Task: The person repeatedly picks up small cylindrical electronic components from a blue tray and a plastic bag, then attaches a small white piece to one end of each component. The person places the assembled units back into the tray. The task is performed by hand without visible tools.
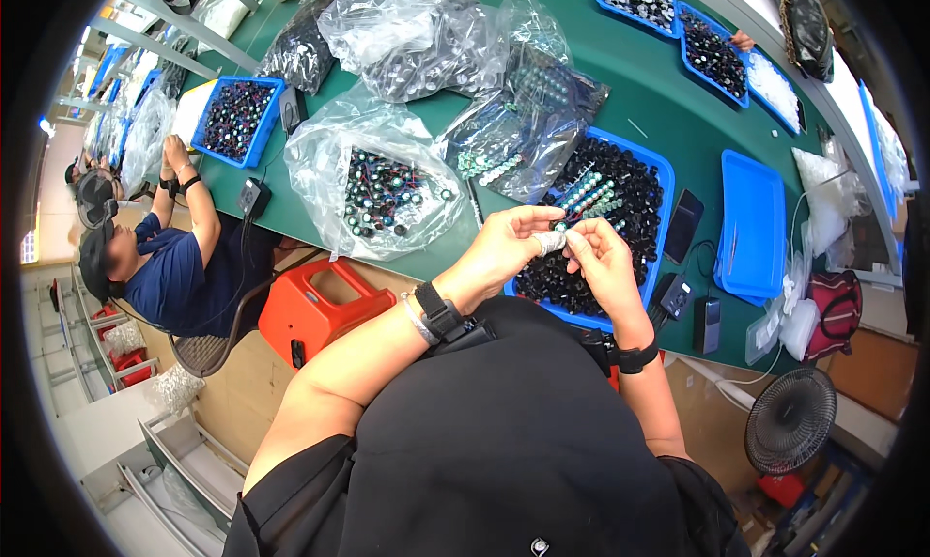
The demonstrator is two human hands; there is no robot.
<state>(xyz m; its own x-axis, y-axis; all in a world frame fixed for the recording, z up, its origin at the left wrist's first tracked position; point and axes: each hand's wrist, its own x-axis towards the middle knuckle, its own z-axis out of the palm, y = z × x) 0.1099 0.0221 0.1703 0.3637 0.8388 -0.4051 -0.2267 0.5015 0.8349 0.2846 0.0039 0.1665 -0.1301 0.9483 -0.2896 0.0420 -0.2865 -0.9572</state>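
Note:
My left hand [509,247] is closed in a pinch, with whitish wrapping on a finger. Right beside it, the fingertips of my right hand [605,262] are pressed together too. Both meet over a blue tray [666,203] full of small black plastic parts [635,170]. Whatever sits between the fingertips is small and mostly covered; I cannot make out its kind. Strips of small round green parts [591,197] rest on the black parts just beyond my fingers. To the left, an open clear plastic bag [320,155] contains small round pale-green-and-black pieces with reddish bits [387,194].
Large clear bags of parts [417,34] lie at the back of the green table [649,92]. On the right are a stack of blue trays [751,218], a phone [684,226] and small black devices [707,324]. A co-worker [184,257] sits at left, near a red stool [320,305].

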